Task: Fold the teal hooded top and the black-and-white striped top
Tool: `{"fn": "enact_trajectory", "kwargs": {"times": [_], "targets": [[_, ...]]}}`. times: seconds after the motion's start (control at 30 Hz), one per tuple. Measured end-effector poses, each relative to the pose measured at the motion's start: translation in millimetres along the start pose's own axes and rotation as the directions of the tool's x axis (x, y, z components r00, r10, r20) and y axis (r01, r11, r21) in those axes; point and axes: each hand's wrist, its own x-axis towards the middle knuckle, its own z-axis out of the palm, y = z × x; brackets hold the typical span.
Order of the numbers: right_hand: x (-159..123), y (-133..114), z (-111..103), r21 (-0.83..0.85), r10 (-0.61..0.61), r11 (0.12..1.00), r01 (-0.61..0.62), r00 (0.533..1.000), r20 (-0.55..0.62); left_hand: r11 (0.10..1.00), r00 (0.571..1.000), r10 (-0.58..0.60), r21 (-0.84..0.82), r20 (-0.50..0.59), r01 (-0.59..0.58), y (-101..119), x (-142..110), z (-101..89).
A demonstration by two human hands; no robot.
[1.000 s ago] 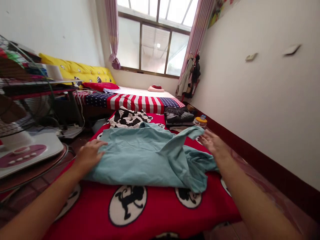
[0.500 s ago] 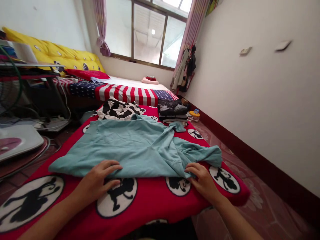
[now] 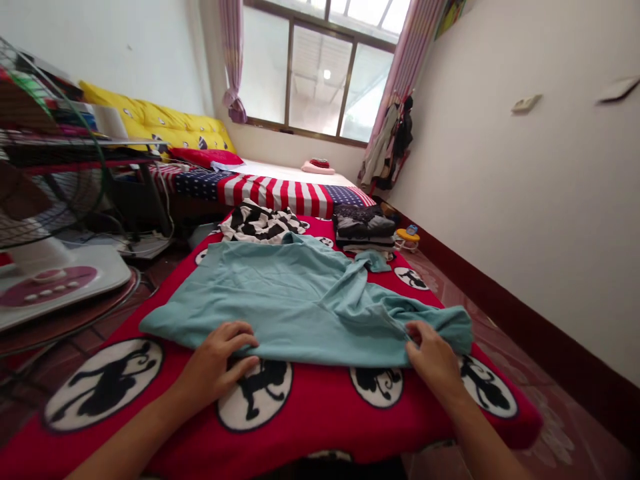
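Observation:
A light teal shirt (image 3: 285, 300) lies spread on a red blanket with black-and-white monkey patches (image 3: 320, 413). Its body stretches to the left, while the right end, with what look like sleeves, is bunched in folds. My left hand (image 3: 225, 357) rests at the near edge of the cloth, fingers apart, with the thumb just below the hem. At the near right corner, my right hand (image 3: 433, 360) has its thumb and fingers closed on the fabric. Part of that pinch is hidden by the hand itself.
Behind the shirt lie a crumpled black-and-white cloth (image 3: 260, 222) and a stack of folded dark clothes (image 3: 364, 227). A fan (image 3: 55, 280) stands at the left. Further back is a bed with a stars-and-stripes cover (image 3: 270, 191). A small orange stool (image 3: 407, 237) stands near the right wall.
My right hand has closed on the shirt's near right corner, and the cloth there lies straighter along the edge. The view has turned slightly left, showing more of the fan.

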Motion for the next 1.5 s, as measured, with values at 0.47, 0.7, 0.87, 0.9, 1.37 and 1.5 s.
{"fn": "enact_trajectory", "kwargs": {"times": [0.47, 0.7, 0.87, 0.9, 1.37, 1.5], "targets": [[13, -18, 47, 0.221, -0.147, 0.958, 0.183, 0.974, -0.171, 0.804, 0.764, -0.391, 0.214, -0.513, 0.555, -58, -20, -68.0], [8, -17, 27, 0.015, 0.105, 0.994, -0.106, 0.993, 0.048, 0.646, 0.621, -0.754, -0.066, -0.217, 0.761, -100, -21, -77.9], [7, -17, 15, 0.069, 0.166, 0.982, -0.178, 0.974, 0.155, 0.677, 0.653, -0.735, -0.139, -0.182, 0.723, -104, -12, -72.1], [7, -19, 13, 0.14, 0.153, 0.974, -0.176, 0.974, 0.165, 0.689, 0.661, -0.725, -0.189, -0.196, 0.7, -102, -10, -72.3], [-3, -3, -22, 0.36, 0.264, 0.87, -0.336, 0.935, 0.235, 0.533, 0.66, -0.749, -0.645, -0.058, 0.547, -78, -27, -94.4], [-6, 8, -11, 0.102, 0.187, 0.964, -0.246, 0.898, 0.398, 0.581, 0.651, -0.759, -0.428, 0.024, 0.693, -83, -25, -88.4]]}}
